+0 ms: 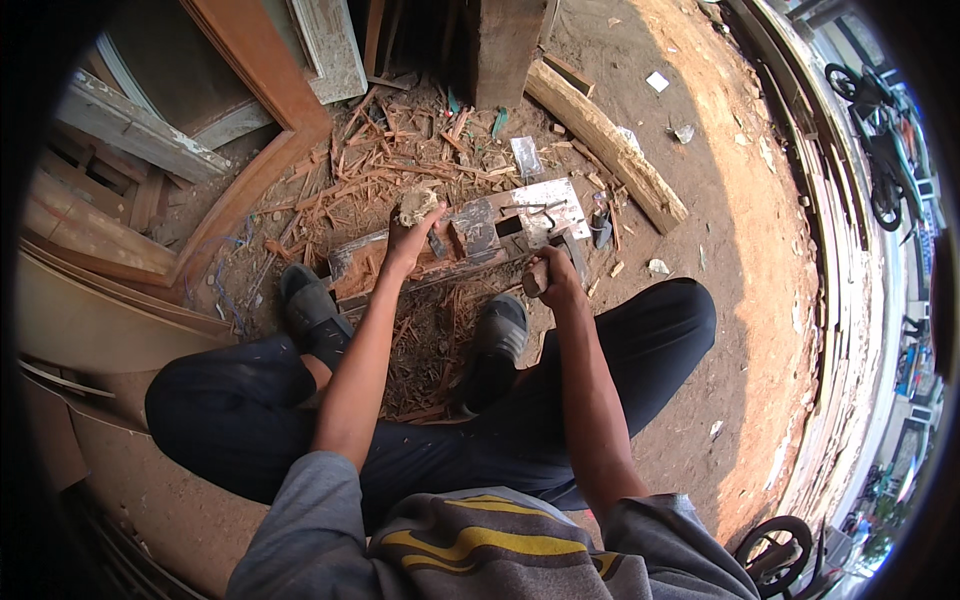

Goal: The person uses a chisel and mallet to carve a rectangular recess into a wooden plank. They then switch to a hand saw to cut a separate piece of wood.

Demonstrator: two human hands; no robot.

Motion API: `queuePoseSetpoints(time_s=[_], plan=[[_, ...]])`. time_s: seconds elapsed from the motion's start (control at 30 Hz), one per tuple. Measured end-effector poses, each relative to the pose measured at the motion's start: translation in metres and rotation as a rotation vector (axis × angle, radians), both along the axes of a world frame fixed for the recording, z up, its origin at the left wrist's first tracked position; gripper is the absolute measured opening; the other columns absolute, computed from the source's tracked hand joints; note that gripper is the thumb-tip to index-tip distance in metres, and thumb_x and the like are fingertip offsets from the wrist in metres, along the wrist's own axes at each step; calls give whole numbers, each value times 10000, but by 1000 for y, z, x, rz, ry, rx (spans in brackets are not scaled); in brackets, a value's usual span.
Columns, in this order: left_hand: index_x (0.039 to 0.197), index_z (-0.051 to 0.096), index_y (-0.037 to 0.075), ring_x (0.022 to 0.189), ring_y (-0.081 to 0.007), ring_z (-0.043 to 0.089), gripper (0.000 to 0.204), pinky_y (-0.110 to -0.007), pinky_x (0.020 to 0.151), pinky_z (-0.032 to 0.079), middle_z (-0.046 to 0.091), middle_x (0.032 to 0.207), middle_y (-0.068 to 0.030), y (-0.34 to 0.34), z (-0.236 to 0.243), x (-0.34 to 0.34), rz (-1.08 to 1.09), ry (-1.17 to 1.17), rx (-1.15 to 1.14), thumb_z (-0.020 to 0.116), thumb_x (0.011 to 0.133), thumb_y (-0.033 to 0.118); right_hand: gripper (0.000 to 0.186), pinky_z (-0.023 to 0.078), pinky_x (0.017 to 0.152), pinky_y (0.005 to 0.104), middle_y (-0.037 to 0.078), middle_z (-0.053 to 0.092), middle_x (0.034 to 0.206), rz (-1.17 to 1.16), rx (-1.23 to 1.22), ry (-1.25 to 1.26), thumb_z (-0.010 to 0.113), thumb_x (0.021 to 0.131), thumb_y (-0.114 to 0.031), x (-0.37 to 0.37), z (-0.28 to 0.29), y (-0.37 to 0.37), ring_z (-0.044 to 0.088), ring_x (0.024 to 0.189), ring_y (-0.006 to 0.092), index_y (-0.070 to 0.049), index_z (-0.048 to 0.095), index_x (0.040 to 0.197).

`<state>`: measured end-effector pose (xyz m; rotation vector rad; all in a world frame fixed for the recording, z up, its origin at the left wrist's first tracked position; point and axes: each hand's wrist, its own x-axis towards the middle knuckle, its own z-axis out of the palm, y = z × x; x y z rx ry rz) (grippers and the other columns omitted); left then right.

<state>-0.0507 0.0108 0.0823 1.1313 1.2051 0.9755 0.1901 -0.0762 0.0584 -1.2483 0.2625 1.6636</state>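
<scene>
My left hand [410, 240] grips a chisel [418, 206] by its battered, frayed-topped handle, its metal blade pointing down into a hollow cut in a weathered timber block [355, 268] lying between my feet. My right hand [558, 280] is wrapped round the wooden handle of a hammer [572, 250], its dark head near the block's right end. A pale, scuffed board [556, 195] with dark metal pieces on it lies just behind that end.
Wood splinters [370, 150] litter the ground. Old door frames [290, 90] lean at the left. A long timber [610, 150] lies right of the block. Stacked planks [800, 200] line the right side, beyond which motorbikes [870, 120] stand.
</scene>
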Motion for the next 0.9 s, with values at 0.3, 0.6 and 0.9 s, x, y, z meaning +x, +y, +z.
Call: queuePoseSetpoints(time_s=[0.3, 0.6, 0.9], plan=[[957, 613, 67, 814, -148, 601, 276, -394, 890, 429, 621, 902, -54, -11, 5, 9, -41, -63, -109, 710, 793, 266, 79, 505, 469, 310, 68, 526, 628, -87, 26, 180, 519, 838, -76, 9, -10, 1, 541, 510, 185, -18, 466, 838], [948, 595, 21, 838, -151, 569, 370, -306, 767, 446, 618, 925, -41, -32, 1, 15, -63, 56, -30, 725, 772, 318, 127, 489, 445, 327, 85, 532, 635, 108, 17, -224, 521, 877, -110, 4, -38, -5, 539, 503, 202, -4, 474, 929], [910, 605, 16, 801, -130, 560, 314, -300, 728, 443, 629, 864, -35, -22, -14, 9, -191, 93, 18, 711, 780, 282, 292, 489, 464, 334, 116, 584, 687, 330, -68, -713, 589, 858, -218, 0, -35, -11, 576, 529, 219, 44, 527, 972]])
